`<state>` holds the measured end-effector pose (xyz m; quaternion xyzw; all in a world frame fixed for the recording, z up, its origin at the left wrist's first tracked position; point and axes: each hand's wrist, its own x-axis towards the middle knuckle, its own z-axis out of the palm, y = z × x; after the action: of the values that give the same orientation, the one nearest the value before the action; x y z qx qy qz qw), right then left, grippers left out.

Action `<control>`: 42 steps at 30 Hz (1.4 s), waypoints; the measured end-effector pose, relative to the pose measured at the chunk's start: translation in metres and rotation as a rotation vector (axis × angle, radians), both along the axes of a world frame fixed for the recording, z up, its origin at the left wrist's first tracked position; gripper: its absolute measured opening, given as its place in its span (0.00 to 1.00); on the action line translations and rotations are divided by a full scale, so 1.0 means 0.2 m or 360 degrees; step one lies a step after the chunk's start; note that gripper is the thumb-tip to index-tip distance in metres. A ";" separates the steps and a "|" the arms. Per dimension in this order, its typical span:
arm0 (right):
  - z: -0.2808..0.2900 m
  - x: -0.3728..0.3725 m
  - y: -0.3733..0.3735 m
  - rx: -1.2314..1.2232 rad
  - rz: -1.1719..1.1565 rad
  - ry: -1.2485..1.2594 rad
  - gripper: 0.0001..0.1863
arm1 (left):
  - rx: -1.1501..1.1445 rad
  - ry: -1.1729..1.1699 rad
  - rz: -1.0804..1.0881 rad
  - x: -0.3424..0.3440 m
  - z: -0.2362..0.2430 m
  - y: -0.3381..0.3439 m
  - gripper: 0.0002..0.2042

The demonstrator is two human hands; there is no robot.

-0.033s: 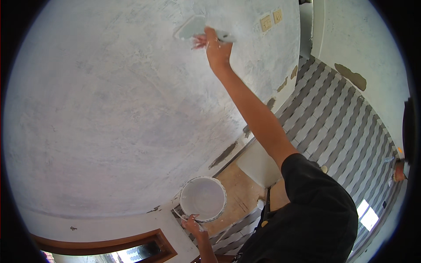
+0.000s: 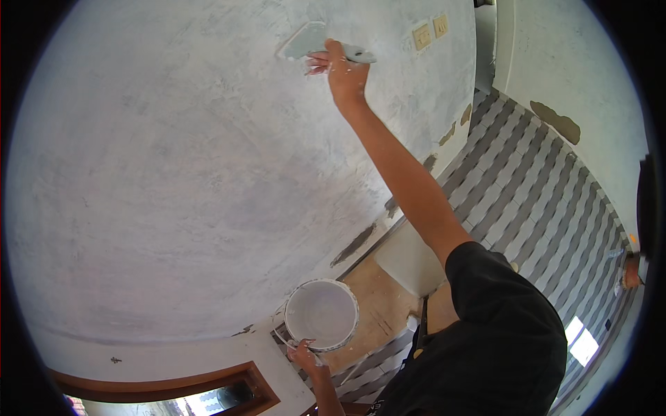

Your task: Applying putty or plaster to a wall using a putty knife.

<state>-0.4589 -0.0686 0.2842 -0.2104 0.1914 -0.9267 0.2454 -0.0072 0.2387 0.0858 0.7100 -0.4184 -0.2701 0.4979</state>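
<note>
High on the wall, my right hand [image 2: 347, 78] is closed round the handle of a wide putty knife [image 2: 305, 41]. The pale grey-green blade lies against the wall, with white paste along its edge, and white smears mark the fingers. Low at the bottom centre, my left hand [image 2: 304, 356] grips the near rim of a round white bucket [image 2: 294, 309]. The bucket's inside looks pale and whitish; how much it holds I cannot tell. A thin white bail handle [image 2: 281, 338] hangs at its left side.
The wall [image 2: 173, 173] is patchy with white coating. Two beige wall plates [image 2: 421, 37] sit right of the knife. Below the bucket is a brown wooden board [image 2: 371, 295]. Grey-and-white patterned tiles [image 2: 527, 194] cover the floor at right. A wood-framed opening [image 2: 263, 388] lies lower left.
My right hand and the putty knife have shifted very slightly to the right and look sharper. My left hand and the bucket have stayed in place.
</note>
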 end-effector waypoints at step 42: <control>-1.29 0.31 0.09 0.1018 0.0070 -0.0532 0.15 | -0.0080 -0.0044 0.0079 0.21 0.14 0.37 0.08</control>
<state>-0.3967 -0.0507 0.0256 0.0274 0.4244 -0.8361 0.3466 0.0347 0.3120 0.1139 0.7111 -0.4141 -0.2374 0.5162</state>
